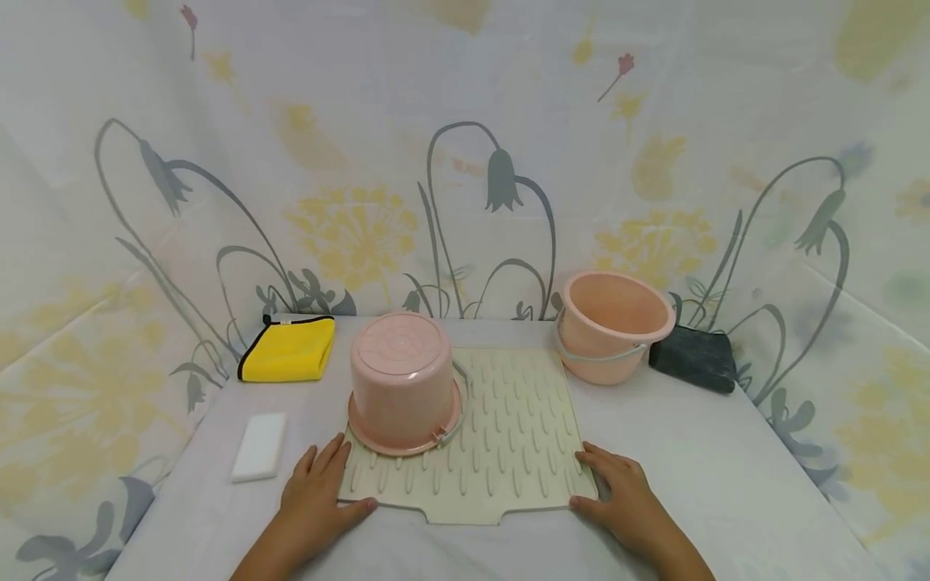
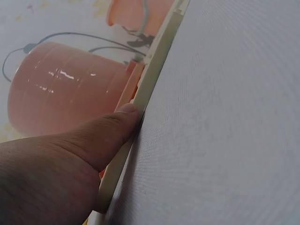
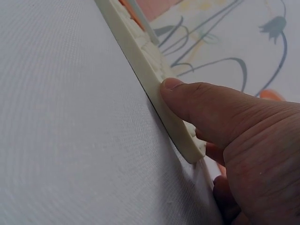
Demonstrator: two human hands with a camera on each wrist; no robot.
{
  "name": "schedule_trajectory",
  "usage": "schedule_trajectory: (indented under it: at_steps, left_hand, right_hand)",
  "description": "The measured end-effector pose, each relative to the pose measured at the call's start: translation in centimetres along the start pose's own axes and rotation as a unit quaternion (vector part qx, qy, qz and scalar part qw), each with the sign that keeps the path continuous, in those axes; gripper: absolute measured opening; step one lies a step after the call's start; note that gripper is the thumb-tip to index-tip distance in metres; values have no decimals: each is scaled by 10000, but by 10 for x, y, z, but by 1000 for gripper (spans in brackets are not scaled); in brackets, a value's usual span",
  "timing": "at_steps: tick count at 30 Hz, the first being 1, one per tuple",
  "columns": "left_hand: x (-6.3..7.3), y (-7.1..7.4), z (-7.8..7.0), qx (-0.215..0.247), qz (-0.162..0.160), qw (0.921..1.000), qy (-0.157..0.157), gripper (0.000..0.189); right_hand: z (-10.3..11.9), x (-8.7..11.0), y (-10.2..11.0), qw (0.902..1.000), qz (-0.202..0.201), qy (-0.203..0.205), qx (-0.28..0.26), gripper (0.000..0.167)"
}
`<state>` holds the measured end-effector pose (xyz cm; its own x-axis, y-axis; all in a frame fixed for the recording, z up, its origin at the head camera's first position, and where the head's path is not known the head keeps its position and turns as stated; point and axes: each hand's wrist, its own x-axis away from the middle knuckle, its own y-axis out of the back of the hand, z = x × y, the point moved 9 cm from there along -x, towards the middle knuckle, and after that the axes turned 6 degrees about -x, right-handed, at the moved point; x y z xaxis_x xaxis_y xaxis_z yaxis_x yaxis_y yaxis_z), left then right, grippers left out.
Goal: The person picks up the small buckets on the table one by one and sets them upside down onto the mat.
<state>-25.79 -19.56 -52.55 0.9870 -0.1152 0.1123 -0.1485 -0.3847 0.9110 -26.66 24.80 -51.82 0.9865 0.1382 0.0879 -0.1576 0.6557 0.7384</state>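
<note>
A cream drainboard (image 1: pixel 519 428) with raised ridges and a front tab lies flat on the white-covered table. My left hand (image 1: pixel 316 496) holds its front left corner, the thumb on the front edge and the fingers along the left side. At the front right corner, my right hand (image 1: pixel 625 500) holds it the same way; its thumb (image 3: pixel 187 96) presses the edge in the right wrist view. A pink bucket (image 1: pixel 403 387) stands upside down on the board's left half, its grey handle (image 1: pixel 465 395) hanging to the right. The left wrist view shows this bucket (image 2: pixel 65 89) just beyond my thumb.
Behind the board's right corner stands a second pink bucket (image 1: pixel 606 351), upright, beside a folded black cloth-like item (image 1: pixel 693 357). A folded yellow cloth (image 1: pixel 286 351) lies at the back left, with a white sponge block (image 1: pixel 260 446) nearer me. Flower-printed curtain (image 1: pixel 465 161) surrounds the table.
</note>
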Motion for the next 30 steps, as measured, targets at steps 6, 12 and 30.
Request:
schedule_trajectory:
  at_steps: [6, 12, 30]
  left_hand:
    - [-1, -2, -1, 61, 83, 9999, 44, 115]
    - [-2, 0, -3, 76, 58, 10000, -3, 115]
    - [-2, -2, 1, 89, 119, 9998, 127, 117]
  right_hand:
    - [0, 3, 1, 10000, 16, -48, -16, 79]
    - [8, 3, 8, 9999, -5, 96, -33, 74]
    - [54, -27, 86, 9898, -634, 749, 1032, 76]
